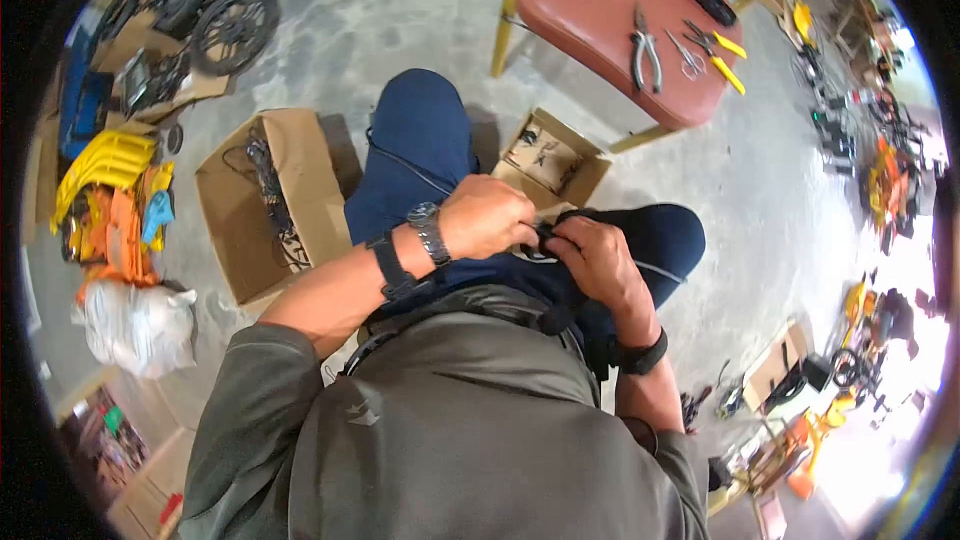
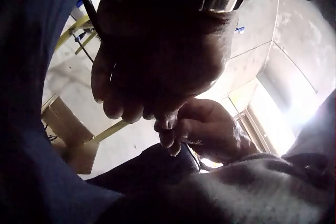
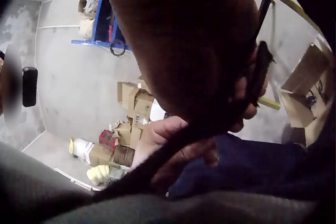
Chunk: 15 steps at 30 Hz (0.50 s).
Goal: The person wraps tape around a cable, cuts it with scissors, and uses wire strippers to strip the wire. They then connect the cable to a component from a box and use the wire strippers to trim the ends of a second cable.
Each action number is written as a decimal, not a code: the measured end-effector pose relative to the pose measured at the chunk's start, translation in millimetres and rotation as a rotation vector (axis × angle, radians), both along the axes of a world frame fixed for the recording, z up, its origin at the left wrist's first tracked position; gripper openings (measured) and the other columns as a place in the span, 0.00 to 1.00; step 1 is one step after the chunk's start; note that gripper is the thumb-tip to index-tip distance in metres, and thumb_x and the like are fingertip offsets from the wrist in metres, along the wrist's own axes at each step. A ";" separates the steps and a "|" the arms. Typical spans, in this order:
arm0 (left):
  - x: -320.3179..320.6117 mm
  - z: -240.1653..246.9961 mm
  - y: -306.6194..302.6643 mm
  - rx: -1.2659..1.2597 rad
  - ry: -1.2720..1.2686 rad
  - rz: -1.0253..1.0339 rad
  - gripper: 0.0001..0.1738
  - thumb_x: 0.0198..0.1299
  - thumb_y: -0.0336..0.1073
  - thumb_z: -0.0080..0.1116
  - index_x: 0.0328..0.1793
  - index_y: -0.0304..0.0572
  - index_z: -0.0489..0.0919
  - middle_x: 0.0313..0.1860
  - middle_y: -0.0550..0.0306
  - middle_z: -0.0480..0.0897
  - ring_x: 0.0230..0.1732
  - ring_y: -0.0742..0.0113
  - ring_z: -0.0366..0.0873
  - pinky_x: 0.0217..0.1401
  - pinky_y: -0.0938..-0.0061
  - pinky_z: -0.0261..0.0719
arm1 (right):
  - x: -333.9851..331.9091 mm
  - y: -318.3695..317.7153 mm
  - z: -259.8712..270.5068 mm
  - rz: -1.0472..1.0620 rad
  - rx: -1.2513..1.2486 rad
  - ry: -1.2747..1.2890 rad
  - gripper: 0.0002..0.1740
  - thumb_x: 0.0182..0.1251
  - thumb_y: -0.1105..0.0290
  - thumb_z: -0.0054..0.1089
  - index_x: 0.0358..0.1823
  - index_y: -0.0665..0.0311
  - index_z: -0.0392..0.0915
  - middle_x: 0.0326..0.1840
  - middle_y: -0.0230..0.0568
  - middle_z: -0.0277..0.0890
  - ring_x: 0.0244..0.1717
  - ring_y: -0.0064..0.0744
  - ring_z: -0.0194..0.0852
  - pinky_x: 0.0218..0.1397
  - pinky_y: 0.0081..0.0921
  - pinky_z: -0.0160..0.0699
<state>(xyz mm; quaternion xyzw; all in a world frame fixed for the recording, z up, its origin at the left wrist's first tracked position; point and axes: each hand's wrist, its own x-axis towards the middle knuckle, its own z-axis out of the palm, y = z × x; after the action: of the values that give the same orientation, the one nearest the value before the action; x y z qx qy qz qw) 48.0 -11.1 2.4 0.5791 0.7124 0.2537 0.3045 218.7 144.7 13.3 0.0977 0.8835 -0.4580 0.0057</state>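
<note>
In the head view both hands meet over the seated person's lap, fingertips close together. My left hand (image 1: 488, 217) pinches a dark, cable-like strip (image 1: 545, 231) between thumb and fingers. From the other side my right hand (image 1: 600, 258) grips the same dark piece with its fingertips. A black strip (image 3: 168, 153) crosses the right wrist view diagonally, past the right hand (image 3: 199, 50) and in front of the left hand (image 3: 170, 134). Fingers hide most of the held part, and I cannot tell its exact kind. Against bright light, the left wrist view shows the left hand (image 2: 163, 56) and right hand (image 2: 218, 129) touching.
A small open cardboard box (image 1: 555, 165) stands just beyond the hands. Left of the legs is a larger box (image 1: 330, 210) holding dark cables (image 1: 265, 180). Grey-handled pliers (image 1: 645, 50), scissors (image 1: 688, 56) and yellow-handled cutters (image 1: 728, 58) lie on a brown chair seat (image 1: 570, 0).
</note>
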 end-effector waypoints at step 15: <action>-2.2 3.4 0.4 0.220 0.058 -0.006 0.09 0.54 0.34 0.70 0.37 0.40 0.82 0.32 0.52 0.82 0.33 0.47 0.82 0.34 0.59 0.79 | 1.1 -1.6 -3.2 -0.079 0.059 0.063 0.08 0.62 0.71 0.68 0.38 0.69 0.82 0.33 0.51 0.80 0.37 0.58 0.80 0.40 0.43 0.78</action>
<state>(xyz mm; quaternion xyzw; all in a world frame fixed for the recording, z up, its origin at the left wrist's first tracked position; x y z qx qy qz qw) 45.8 -10.7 5.8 0.6184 0.6870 0.3126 0.2189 219.8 143.1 10.1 0.1181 0.8919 -0.4344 -0.0429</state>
